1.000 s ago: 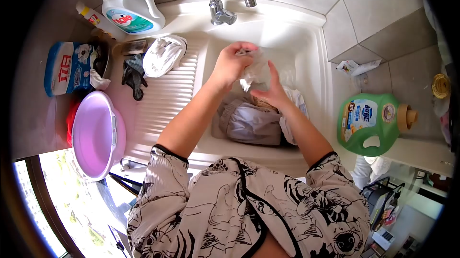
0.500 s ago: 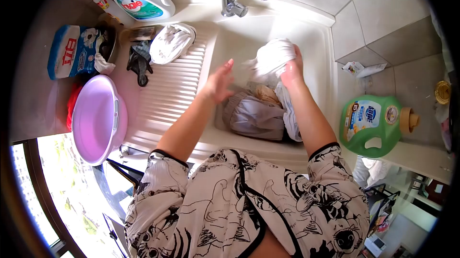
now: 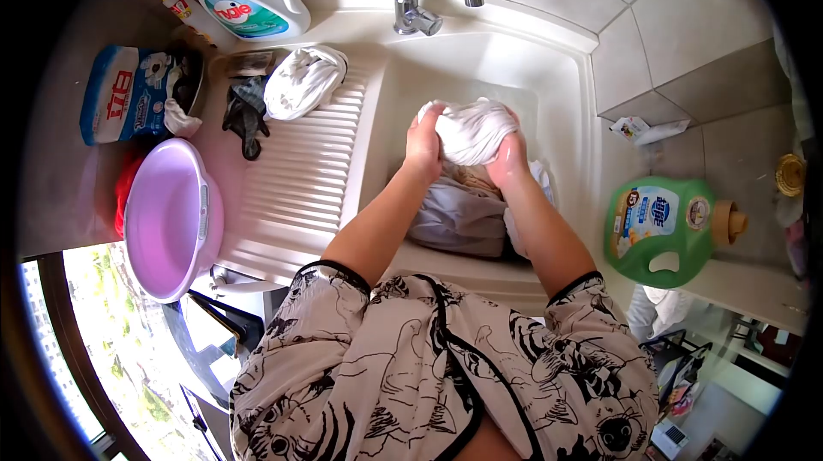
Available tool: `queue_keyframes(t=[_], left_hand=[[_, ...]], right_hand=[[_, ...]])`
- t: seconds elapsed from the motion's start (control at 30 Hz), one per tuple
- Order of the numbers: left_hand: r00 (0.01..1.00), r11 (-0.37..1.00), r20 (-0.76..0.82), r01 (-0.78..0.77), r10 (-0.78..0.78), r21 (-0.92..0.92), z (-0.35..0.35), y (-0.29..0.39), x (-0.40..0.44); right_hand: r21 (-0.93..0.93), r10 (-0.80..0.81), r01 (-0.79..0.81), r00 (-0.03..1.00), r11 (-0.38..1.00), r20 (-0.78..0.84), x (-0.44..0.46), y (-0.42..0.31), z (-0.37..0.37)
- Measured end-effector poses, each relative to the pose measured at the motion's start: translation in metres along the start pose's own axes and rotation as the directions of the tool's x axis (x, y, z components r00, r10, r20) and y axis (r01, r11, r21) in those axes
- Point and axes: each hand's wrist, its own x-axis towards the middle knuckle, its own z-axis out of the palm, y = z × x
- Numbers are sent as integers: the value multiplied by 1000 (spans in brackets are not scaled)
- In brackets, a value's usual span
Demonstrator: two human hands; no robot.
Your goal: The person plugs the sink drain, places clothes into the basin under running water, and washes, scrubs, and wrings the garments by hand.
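Note:
A bunched white cloth (image 3: 476,133) is held between both hands above the sink basin (image 3: 557,75). My left hand (image 3: 423,142) grips its left side, with the thumb on top. At its right side my right hand (image 3: 509,152) is closed round the cloth, the fingers partly hidden behind it. Just below the hands, a grey garment (image 3: 459,214) lies in the basin with a beige cloth (image 3: 473,178) beside it. The chrome faucet (image 3: 406,11) stands behind the basin.
On the ribbed washboard (image 3: 300,161) lie another white cloth (image 3: 306,82) and dark gloves (image 3: 247,114). A purple basin (image 3: 163,221), a blue-white bag (image 3: 129,94) and a white detergent bottle (image 3: 249,2) stand left. A green detergent bottle (image 3: 660,230) is at the right.
My left hand, open and apart half a second ago, has moved right and taken hold of the white cloth. The cloth has come down and left a little with my right hand.

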Motion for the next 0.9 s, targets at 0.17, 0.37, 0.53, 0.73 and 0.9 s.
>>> queue_keyframes(t=[0.17,0.37,0.53,0.73,0.9], left_hand=[[697,437,511,-715,503,545,10,10,-13],[348,-296,931,-883,107,364,67,55,-62],[200,-454,887,-891,-416,-12,102,71,-77],[250,-535,795,-838,-553,-109,79,16,-58],[174,-472,821,-873,-543,-127,48,0,-46]], right_hand=[[94,323,-323,946,942,18,20,-12,-7],[-363,288,-89,789,928,542,10,-40,-4],[-431,145,168,785,886,602,15,-86,46],[-946,669,245,669,212,323,46,-68,55],[-942,599,34,764,335,241,36,-30,16]])
